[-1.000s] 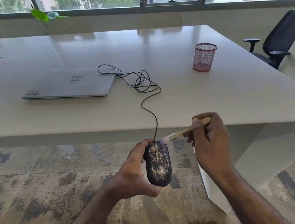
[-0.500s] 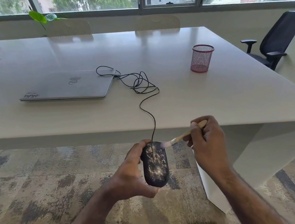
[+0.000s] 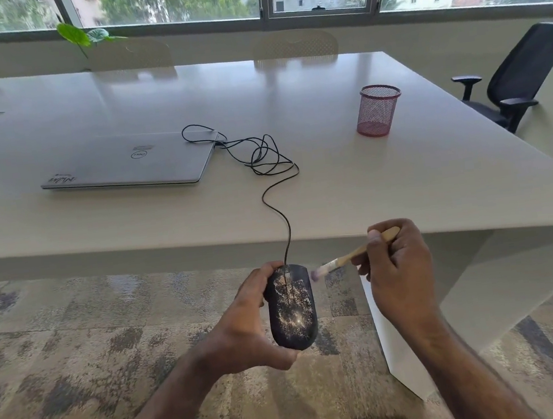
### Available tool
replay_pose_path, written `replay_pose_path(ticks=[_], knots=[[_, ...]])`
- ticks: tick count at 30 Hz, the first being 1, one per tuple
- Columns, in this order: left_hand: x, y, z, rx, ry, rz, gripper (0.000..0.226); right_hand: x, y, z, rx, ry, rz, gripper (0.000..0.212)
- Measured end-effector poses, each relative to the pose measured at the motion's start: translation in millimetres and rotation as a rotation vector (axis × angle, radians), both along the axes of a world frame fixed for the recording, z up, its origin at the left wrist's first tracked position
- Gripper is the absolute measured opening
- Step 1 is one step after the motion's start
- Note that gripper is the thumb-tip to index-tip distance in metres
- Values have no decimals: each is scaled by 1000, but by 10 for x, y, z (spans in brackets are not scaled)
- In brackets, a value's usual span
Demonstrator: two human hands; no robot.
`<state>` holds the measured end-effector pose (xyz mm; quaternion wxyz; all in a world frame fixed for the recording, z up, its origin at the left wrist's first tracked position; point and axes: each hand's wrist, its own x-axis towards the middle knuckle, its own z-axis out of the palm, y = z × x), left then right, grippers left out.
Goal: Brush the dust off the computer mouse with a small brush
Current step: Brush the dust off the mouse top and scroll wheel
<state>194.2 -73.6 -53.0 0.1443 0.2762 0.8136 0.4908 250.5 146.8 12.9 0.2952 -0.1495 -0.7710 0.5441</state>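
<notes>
brush (image 3: 352,255) bristles blurred, office chair (image 3: 515,78) cut off at edge

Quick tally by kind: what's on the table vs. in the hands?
On the table:
laptop: 1
mesh cup: 1
Held:
mouse: 1, in left hand
brush: 1, in right hand
Total: 4
</notes>
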Motion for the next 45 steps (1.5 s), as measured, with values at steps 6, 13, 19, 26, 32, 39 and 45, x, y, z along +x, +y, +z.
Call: replay_pose_path(ticks=[6,13,19,26,32,39,45], knots=[[-4,7,-7,-13,5,2,112,29,-77,-8,12,32,78,17],[6,0,-28,-22,-7,10,113,44,-85,-12,134,86,38,19],[17,-1,3,-37,-22,12,114,34,-119,-85,79,47,92,17],[43,8,22,-27,-21,11,112,57,-145,-62,124,118,39,15],[60,16,71,-13,-16,4,108,81,-147,-58,190,38,78,22],[67,33,69,-16,-22,2,108,81,-174,-41,106,66,87,15],[83,18,77,-19,-36,0,111,84,-105,-20,185,44,62,18]])
